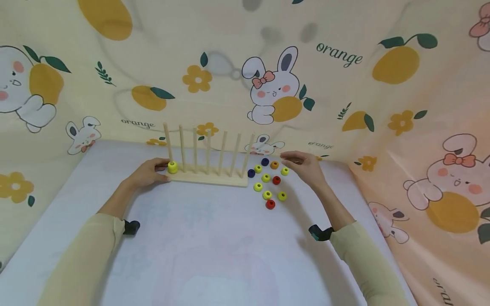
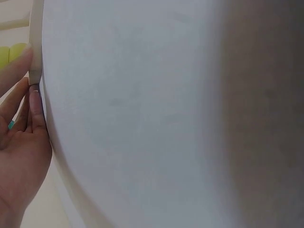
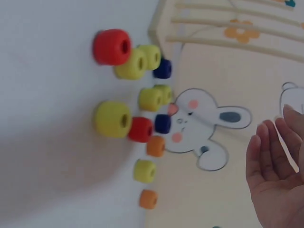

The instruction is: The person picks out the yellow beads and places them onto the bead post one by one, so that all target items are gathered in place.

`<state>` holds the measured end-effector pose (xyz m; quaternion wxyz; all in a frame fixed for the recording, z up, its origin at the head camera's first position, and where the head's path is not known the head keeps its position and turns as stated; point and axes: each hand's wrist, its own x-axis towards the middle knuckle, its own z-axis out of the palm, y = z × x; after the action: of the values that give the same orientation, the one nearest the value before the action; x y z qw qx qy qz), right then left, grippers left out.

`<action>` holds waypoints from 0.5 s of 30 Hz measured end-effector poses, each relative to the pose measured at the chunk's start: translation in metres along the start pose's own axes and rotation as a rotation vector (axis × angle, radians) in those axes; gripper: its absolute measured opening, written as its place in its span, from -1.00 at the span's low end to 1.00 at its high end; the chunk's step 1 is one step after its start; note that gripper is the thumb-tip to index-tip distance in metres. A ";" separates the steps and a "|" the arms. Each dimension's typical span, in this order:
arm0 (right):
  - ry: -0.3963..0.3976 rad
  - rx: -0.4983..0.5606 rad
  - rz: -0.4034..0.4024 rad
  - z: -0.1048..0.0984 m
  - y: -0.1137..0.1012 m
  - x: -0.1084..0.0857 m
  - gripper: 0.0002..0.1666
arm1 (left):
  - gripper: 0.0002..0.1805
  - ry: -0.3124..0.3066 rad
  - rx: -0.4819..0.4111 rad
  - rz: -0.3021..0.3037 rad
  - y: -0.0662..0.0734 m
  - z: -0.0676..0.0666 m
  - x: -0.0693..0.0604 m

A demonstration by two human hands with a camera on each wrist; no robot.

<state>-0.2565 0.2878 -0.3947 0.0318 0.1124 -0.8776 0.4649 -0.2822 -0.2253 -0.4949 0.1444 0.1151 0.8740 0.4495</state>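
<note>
White surface carries a wooden peg rack. Left hand grips the rack's left end; right hand, fingers loosely apart, is raised near loose coloured beads right of the rack. Leftmost peg bears two yellow beads.

From the wooden rack: at six o'clock I have wide tabletop, good for a low pass. Twelve: patterned cloth walls off the back. Seven upright pegs bar low sideways travel; slim gaps between. Nine: left hand blocks that end. Three: scattered beads, then right hand.
</note>
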 end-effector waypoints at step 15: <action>0.076 0.033 0.017 0.007 0.051 0.000 -0.63 | -0.16 -0.004 0.001 -0.025 0.002 0.001 0.003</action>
<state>-0.2680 0.3103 -0.4400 0.0592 0.0880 -0.8690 0.4834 -0.2845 -0.2221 -0.4941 0.1516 0.1051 0.8754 0.4468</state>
